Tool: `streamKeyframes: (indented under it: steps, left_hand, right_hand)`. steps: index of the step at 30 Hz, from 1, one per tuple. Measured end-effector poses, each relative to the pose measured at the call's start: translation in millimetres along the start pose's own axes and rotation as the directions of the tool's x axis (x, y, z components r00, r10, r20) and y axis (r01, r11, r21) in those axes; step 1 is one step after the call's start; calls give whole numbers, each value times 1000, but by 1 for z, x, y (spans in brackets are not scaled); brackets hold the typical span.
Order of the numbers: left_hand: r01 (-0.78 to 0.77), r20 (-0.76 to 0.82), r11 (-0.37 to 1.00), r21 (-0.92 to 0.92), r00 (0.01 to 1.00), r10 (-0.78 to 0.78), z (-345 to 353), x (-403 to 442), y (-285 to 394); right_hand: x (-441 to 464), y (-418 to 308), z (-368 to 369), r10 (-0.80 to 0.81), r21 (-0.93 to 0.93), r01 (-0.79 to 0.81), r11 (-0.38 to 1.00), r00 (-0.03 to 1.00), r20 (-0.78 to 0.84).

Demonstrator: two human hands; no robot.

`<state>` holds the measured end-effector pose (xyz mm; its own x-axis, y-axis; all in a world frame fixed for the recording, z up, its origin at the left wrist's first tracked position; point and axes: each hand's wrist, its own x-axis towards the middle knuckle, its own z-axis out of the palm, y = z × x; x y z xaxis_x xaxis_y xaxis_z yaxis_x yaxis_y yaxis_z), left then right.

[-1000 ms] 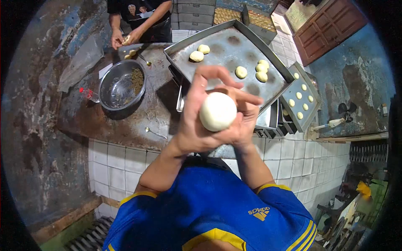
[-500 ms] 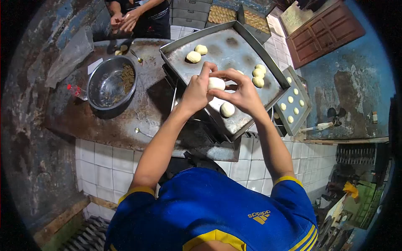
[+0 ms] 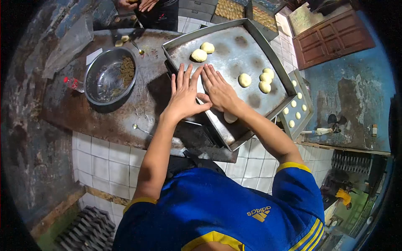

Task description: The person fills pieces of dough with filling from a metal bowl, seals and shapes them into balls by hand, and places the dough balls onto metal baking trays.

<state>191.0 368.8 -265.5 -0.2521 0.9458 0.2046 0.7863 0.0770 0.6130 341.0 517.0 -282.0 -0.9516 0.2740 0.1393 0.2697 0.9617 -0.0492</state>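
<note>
Tray (image 3: 228,62) in upper centre; at its edge, left hand (image 3: 184,98) splayed, right hand (image 3: 220,90) straight-fingered; anything under them hidden.

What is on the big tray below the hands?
On the tray, six dough balls show; a seventh is partly behind the right hand. What it and the left hand cover is hidden.

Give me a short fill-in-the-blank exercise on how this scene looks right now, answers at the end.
Over the large tray, the left hand and right hand show the camera their ____, not their palms.
Just right of the lone dough ball is a cluster of ____ dough balls.
The bottle beside the bowl has a ____ cap.

Missing words: backs; three; red.
</note>
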Motion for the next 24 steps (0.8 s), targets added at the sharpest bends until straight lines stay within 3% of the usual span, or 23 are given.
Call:
streamKeyframes:
  steps: [2,3,4,6,8,10,12,14,16,17,18,20,21,22,24]
  left_hand:
    - [-14,-9,999,-36,1000,14,0,-1,-2]
    - [-15,2,1000,-28,1000,15,-3,-1,0]
    - [-6,13,999,-40,1000,6,-6,0,3]
    - [-1,29,1000,-8,1000,2,-4,1,2]
    - [-13,44,1000,-13,999,14,-4,0,2]
    - [-33,33,999,-5,999,33,-4,0,1]
    - [-45,30,999,6,999,45,-7,1,3]
    - [-28,-14,997,-71,1000,27,-11,1,5]
    - [43,-103,941,-335,991,-82,-18,5,7]
    - [94,-108,820,-565,977,-186,-29,6,13]
    - [86,-116,728,-680,968,-223,-33,8,14]
    - [29,-53,377,-926,977,-206,-38,11,14]
    - [36,-51,341,-939,969,-243,-53,9,23]
    - [-7,-135,395,-919,946,-296,-63,7,23]
    - [-51,-230,380,-923,867,-442,-78,5,6]
  right_hand:
    - [3,25,4,-30,468,-44,883,988,150]
    - [-1,44,-7,-6,729,-143,669,980,198]
    - [0,37,-64,108,744,-294,600,951,289]
    - [-13,81,-69,15,348,18,937,996,-92]
    - [-30,101,-91,204,169,-228,959,968,149]
    - [-47,118,-70,194,73,-202,977,974,114]
    - [-45,115,-63,268,-137,-241,961,936,227]
    - [-40,117,-67,255,-150,-226,962,943,212]
    - [-28,100,-97,427,296,-537,790,828,362]
    - [-31,98,-89,311,668,-483,566,876,370]
    - [-19,54,-114,316,795,-476,376,873,373]
    - [2,-19,-123,407,880,-353,318,889,209]
    - [13,-54,-117,476,913,-278,299,872,110]
    - [26,-86,-112,543,936,-198,290,840,9]
    - [54,-135,-109,560,970,-134,204,829,-4]
